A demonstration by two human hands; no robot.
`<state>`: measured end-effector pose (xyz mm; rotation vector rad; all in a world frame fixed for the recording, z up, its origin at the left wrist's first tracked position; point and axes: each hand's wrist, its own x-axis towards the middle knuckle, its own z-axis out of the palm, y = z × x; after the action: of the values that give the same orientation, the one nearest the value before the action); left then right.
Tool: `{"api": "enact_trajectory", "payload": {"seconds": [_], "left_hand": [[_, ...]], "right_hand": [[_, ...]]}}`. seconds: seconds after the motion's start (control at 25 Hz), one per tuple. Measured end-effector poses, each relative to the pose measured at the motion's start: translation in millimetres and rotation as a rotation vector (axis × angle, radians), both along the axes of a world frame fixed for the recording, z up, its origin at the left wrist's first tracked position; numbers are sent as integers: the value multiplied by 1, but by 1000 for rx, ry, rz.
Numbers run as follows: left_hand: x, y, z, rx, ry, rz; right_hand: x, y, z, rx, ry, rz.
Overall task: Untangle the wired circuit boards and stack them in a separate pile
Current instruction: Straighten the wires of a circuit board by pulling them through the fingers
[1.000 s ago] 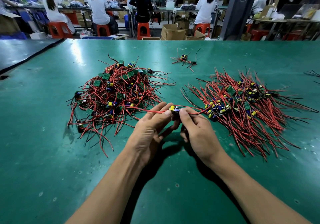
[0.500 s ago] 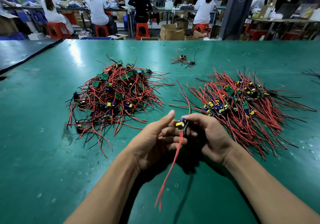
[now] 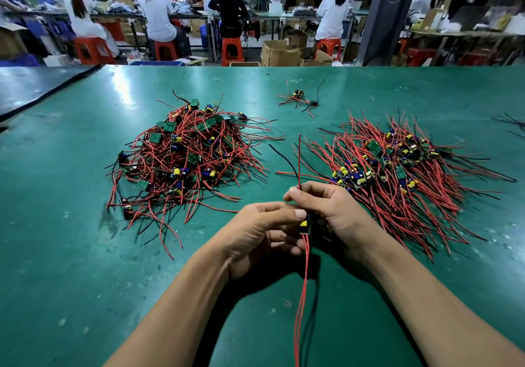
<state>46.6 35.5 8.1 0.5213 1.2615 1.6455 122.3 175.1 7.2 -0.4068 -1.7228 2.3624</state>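
A tangled heap of small green circuit boards with red and black wires (image 3: pixel 187 159) lies on the green table at the left. A flatter pile of boards with combed-out wires (image 3: pixel 397 173) lies at the right. Between them, near me, both hands hold one small board with a yellow part (image 3: pixel 304 226). My left hand (image 3: pixel 261 233) pinches the board with thumb and fingers. My right hand (image 3: pixel 332 210) pinches the board's upper wires, which stick up past its fingertips. Two red wires hang down from the board toward me.
A small separate cluster of wired boards (image 3: pixel 298 98) lies farther back in the middle of the green table (image 3: pixel 71 253). A few loose black wires (image 3: pixel 511 122) reach in at the right edge. Beyond the table's far edge, people sit on orange stools at other benches.
The board was pulled free of the left heap and brought toward me. Its wires turned from level to upright, red ones now hanging down. My right hand slid up onto the upper wires.
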Motion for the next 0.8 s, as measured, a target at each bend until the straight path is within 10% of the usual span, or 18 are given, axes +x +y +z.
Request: {"api": "enact_trajectory", "payload": {"seconds": [0.8], "left_hand": [[8,7,-3,-78,189,217]], "right_hand": [[-7,15,-9,101,-89,-137]]}}
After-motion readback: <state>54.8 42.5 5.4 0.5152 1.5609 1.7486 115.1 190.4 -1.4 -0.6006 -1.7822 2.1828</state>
